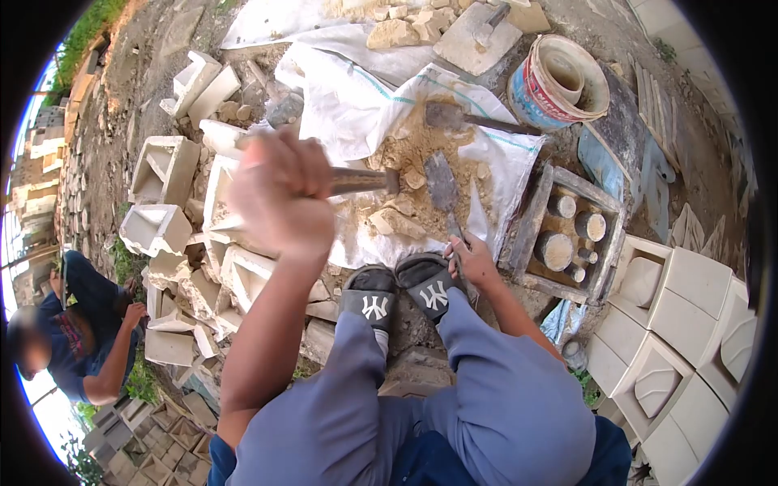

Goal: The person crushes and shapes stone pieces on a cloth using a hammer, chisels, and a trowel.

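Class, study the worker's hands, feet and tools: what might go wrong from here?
The left hand looks blurred; its hammer could miss and strike the right hand.
The flat-bladed tool might slip towards the feet, in only light slides close by.
Chips might fly from the broken chunks if struck.

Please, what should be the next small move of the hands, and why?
Probably the right hand should draw the flat-bladed tool slightly back: its blade appears close to the head of the hammer in the left hand.
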### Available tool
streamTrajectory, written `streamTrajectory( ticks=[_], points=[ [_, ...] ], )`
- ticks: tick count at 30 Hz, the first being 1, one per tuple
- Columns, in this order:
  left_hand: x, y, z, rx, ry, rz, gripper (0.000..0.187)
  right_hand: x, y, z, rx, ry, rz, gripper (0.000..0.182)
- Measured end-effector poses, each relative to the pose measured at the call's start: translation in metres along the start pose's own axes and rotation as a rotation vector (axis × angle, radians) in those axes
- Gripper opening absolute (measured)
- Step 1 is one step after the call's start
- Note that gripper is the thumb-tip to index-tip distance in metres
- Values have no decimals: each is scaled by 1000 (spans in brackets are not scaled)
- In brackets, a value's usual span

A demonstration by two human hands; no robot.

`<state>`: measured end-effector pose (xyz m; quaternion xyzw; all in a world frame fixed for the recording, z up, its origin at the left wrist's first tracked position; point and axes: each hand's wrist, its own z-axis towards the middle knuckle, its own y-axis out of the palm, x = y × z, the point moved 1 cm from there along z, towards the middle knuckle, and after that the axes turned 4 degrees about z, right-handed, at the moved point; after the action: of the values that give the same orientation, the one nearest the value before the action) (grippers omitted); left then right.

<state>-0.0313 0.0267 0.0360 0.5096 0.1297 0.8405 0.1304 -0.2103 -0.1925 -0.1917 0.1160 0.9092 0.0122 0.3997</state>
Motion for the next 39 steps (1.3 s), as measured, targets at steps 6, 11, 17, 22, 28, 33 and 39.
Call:
streamTrajectory(
  ticks=[6, 11, 17, 22, 28, 33, 39],
  points=[
    [26, 6, 11, 35, 57, -23, 43, -35, 8, -27, 37, -65, -167, 28],
    [48, 10, 8, -25, 46, -38, 46, -8, 3, -16, 162, -351, -605, 36],
    [8, 9, -14, 7, 39, -54, 42, -19, 15, -19, 154, -264, -553, 42],
    [32, 26, -10, -50, 25, -192, 45, -6, 9, -1, 133, -189, -775, 42],
    [16, 24, -20, 12, 3, -72, 46, -5, 13, -14, 279, -268, -637, 49],
    [6, 26, -29, -43, 7, -43, 47, 0, 14, -19, 264, -282, -719, 47],
    [4, 28, -30, -33, -36, -105, 48, -23, 25, -22, 274, -205, -700, 47]
  ],
)
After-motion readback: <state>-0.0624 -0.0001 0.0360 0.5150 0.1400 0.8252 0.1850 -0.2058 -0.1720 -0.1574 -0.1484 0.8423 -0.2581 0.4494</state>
